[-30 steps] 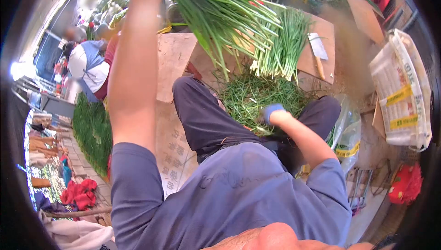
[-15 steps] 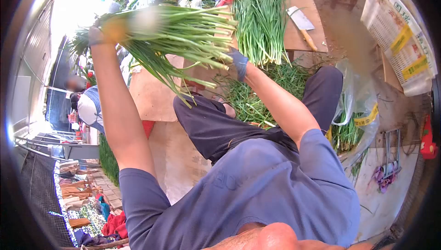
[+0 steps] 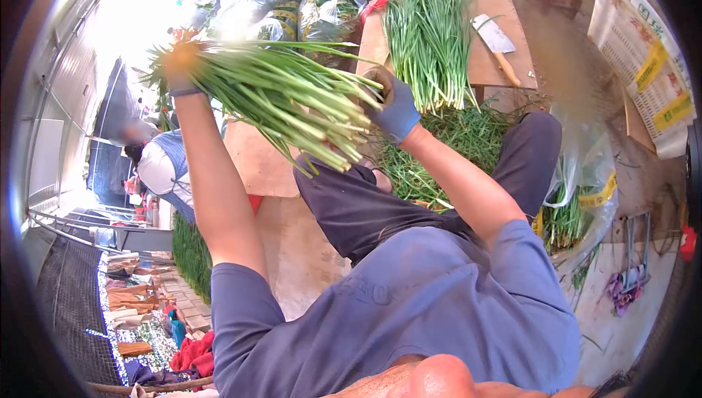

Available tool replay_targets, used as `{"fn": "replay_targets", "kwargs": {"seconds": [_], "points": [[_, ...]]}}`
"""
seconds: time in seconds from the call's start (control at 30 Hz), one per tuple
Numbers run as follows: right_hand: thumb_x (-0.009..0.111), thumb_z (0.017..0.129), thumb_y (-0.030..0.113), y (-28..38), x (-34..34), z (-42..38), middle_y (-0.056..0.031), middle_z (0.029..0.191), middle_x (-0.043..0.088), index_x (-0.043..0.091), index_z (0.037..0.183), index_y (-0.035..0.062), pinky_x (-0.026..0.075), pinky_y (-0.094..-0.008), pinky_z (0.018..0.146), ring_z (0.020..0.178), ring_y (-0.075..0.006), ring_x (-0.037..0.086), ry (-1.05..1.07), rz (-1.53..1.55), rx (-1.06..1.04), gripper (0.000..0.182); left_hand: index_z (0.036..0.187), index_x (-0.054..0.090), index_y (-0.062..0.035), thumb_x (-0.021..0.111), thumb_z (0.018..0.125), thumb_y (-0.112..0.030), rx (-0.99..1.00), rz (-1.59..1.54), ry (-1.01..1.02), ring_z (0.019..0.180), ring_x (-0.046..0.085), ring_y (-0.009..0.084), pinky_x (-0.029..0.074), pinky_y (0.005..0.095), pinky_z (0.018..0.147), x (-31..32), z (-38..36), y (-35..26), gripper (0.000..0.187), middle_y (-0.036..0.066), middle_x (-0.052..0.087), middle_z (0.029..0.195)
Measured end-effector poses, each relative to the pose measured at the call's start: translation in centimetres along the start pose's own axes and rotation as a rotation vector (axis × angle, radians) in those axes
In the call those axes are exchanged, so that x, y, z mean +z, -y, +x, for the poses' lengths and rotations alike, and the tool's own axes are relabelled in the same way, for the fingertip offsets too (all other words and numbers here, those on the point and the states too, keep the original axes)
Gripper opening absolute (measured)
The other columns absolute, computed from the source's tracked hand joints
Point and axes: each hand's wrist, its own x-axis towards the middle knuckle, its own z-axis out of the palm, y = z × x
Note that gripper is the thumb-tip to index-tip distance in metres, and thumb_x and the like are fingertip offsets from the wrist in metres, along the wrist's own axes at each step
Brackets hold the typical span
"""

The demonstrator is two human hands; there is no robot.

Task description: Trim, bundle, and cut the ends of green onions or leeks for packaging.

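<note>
A large bunch of garlic chives [image 3: 292, 98] is held up in front of me, leaf tips to the left and pale stem ends to the right. My left hand [image 3: 184, 72], gloved and partly blurred by glare, is closed around the leafy end. At the stem ends, my right hand [image 3: 395, 105] in a grey-blue glove has its fingers curled in on a few stalks. Beyond it, a second pile of chives [image 3: 428, 47] lies on a wooden board [image 3: 504, 6]. A cleaver [image 3: 493, 36] with a wooden handle rests beside that pile.
Loose green trimmings [image 3: 431, 156] cover the ground between my legs. A clear plastic bag [image 3: 585, 171] holding greens stands at the right. Filled bags [image 3: 322, 14] are stacked behind the board. Another person [image 3: 164, 167] is at the left, near more greens [image 3: 191, 259].
The stem ends have tilted lower and toward me. My right hand has turned, its fingers now curled at the stalk ends. The whole view has shifted slightly.
</note>
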Motion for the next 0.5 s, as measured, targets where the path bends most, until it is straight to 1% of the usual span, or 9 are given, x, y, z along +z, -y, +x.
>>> {"fn": "replay_targets", "kwargs": {"seconds": [0.07, 0.1, 0.2, 0.23, 0.3, 0.37, 0.43, 0.47, 0.5], "points": [[0.070, 0.082, 0.021, 1.0, 0.2, 0.1, -0.0118, 0.084, 0.064, 0.062, 0.091, 0.0044, 0.048, -0.0336, 0.071, 0.081, -0.0232, 0.063, -0.097, 0.013, -0.036, 0.021, 0.129, 0.051, 0.0033, 0.043, 0.097, -0.030, -0.126, -0.266, -0.112, 0.093, 0.063, 0.0315, 0.053, 0.0442, 0.084, 2.3, -1.2, -5.3, 0.047, 0.022, 0.063, 0.110], [0.073, 0.075, 0.021, 1.2, -0.3, 0.1, -0.0107, 0.085, 0.065, 0.063, 0.090, 0.0070, 0.047, -0.0371, 0.078, 0.081, -0.0297, 0.061, -0.126, -0.113, -0.095, 0.023, 0.129, 0.050, 0.0055, 0.045, 0.097, -0.029, -0.143, -0.548, -0.135, 0.090, 0.062, 0.0282, 0.052, 0.0396, 0.081, 2.9, -1.2, -6.7, 0.047, 0.020, 0.063, 0.106], [0.074, 0.070, 0.022, 4.1, -2.4, -0.1, -0.0076, 0.085, 0.065, 0.064, 0.089, 0.0105, 0.042, -0.0394, 0.084, 0.082, -0.0301, 0.060, 0.008, -0.461, -0.467, 0.025, 0.126, 0.049, 0.0092, 0.048, 0.097, -0.026, -0.160, -1.222, -0.172, 0.084, 0.061, 0.0215, 0.051, 0.0303, 0.077, 2.7, -2.1, -6.5, 0.046, 0.015, 0.064, 0.098], [0.075, 0.067, 0.023, 4.9, -3.1, -0.4, -0.0054, 0.085, 0.065, 0.064, 0.089, 0.0131, 0.038, -0.0382, 0.087, 0.084, -0.0270, 0.059, 0.061, -0.460, -0.484, 0.026, 0.125, 0.050, 0.0085, 0.047, 0.098, -0.025, -0.131, -1.337, -0.168, 0.085, 0.061, 0.0215, 0.051, 0.0301, 0.077, 2.5, -1.8, -5.2, 0.043, 0.015, 0.064, 0.098], [0.075, 0.068, 0.023, 5.5, -4.3, -1.1, -0.0054, 0.085, 0.065, 0.064, 0.088, 0.0127, 0.039, -0.0385, 0.086, 0.084, -0.0273, 0.059, 0.130, -0.524, -0.471, 0.025, 0.115, 0.053, 0.0047, 0.048, 0.097, -0.024, -0.104, -1.356, -0.222, 0.083, 0.060, 0.0212, 0.050, 0.0316, 0.077, 2.1, -2.5, -4.2, 0.035, 0.013, 0.063, 0.094], [0.073, 0.070, 0.021, 6.0, -5.5, -1.7, -0.0054, 0.084, 0.065, 0.064, 0.087, 0.0124, 0.040, -0.0394, 0.085, 0.085, -0.0268, 0.059, 0.152, -0.582, -0.465, 0.021, 0.100, 0.056, -0.0014, 0.050, 0.094, -0.026, -0.107, -1.163, -0.330, 0.080, 0.059, 0.0207, 0.049, 0.0352, 0.078, 1.9, -2.4, -5.7, 0.026, 0.009, 0.061, 0.087], [0.073, 0.072, 0.019, 5.0, -7.7, -3.0, -0.0066, 0.084, 0.065, 0.064, 0.086, 0.0121, 0.040, -0.0400, 0.085, 0.084, -0.0274, 0.059, 0.156, -0.643, -0.415, 0.018, 0.092, 0.056, -0.0047, 0.051, 0.093, -0.024, -0.099, -1.030, -0.391, 0.080, 0.056, 0.0191, 0.047, 0.0362, 0.082, 1.8, -2.3, -7.5, 0.020, 0.004, 0.059, 0.081], [0.072, 0.073, 0.019, 4.3, -9.0, -3.7, -0.0072, 0.084, 0.065, 0.064, 0.085, 0.0120, 0.040, -0.0403, 0.085, 0.083, -0.0277, 0.059, 0.159, -0.672, -0.391, 0.016, 0.092, 0.056, -0.0048, 0.051, 0.093, -0.024, -0.089, -1.055, -0.386, 0.080, 0.056, 0.0188, 0.046, 0.0364, 0.082, 1.9, -2.3, -8.4, 0.020, 0.004, 0.058, 0.082], [0.070, 0.075, 0.022, 3.5, -10.4, -4.8, -0.0088, 0.085, 0.066, 0.065, 0.084, 0.0115, 0.041, -0.0418, 0.084, 0.084, -0.0288, 0.060, 0.250, -0.768, -0.267, 0.015, 0.092, 0.056, -0.0049, 0.051, 0.093, -0.024, -0.080, -1.079, -0.381, 0.080, 0.055, 0.0184, 0.046, 0.0366, 0.082, 1.9, -2.5, -9.1, 0.019, 0.003, 0.058, 0.082]]}}
